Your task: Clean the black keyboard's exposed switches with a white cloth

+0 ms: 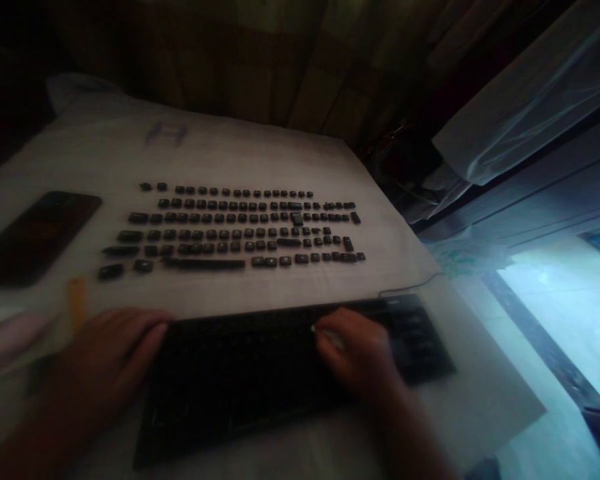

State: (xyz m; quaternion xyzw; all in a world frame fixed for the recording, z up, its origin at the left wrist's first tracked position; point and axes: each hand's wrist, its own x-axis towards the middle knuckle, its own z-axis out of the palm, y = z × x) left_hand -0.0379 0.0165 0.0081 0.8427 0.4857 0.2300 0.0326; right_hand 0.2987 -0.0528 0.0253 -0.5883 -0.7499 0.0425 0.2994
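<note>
The keyboard frame [280,373] lies flat on the white cloth [260,153], nearest the person. The left hand [105,363] rests loosely curled, palm down, against the frame's left end. The right hand [355,357] sits on the frame right of centre, fingers bent; something small and pale shows at the fingertips, but whether it is gripped cannot be told. The removed keycaps [230,230] lie in rows beyond the frame, apart from it. A dark phone [35,237] lies left of the keycaps.

Judgement: the frame is rigid, light plastic; it is best steadied by its end edges. The keycaps are small, light and easily scattered; they are best pinched by their sides.
</note>
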